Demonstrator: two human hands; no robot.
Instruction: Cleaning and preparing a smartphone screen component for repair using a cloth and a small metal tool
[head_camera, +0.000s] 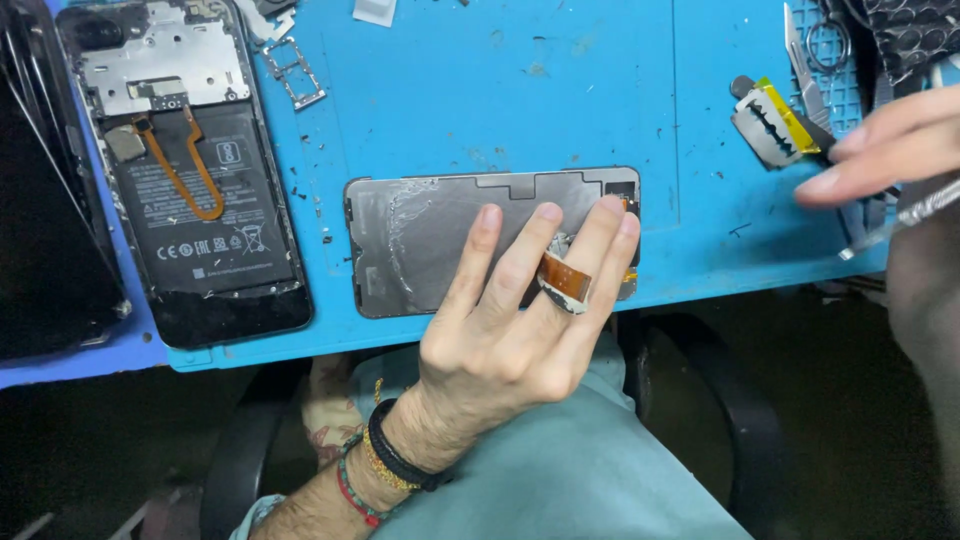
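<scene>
Left hand (500, 330) spread flat, pinning my screen panel (440, 240) on the tabletop (560, 90), right hand (880, 150) gripping tweezers (900, 220), probably flex cable (563, 280) prying next.

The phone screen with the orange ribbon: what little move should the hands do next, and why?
Probably bring the metal tool in the right hand over to the flex ribbon. The left hand already pins the display panel face down, ribbon lifted between its fingers.

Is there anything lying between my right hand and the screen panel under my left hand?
Nothing visible. The right hand, holding a thin metal tool, hovers right of the screen panel, with only bare blue mat between. The razor blade lies farther up, off that line. The left hand presses the panel.
</scene>
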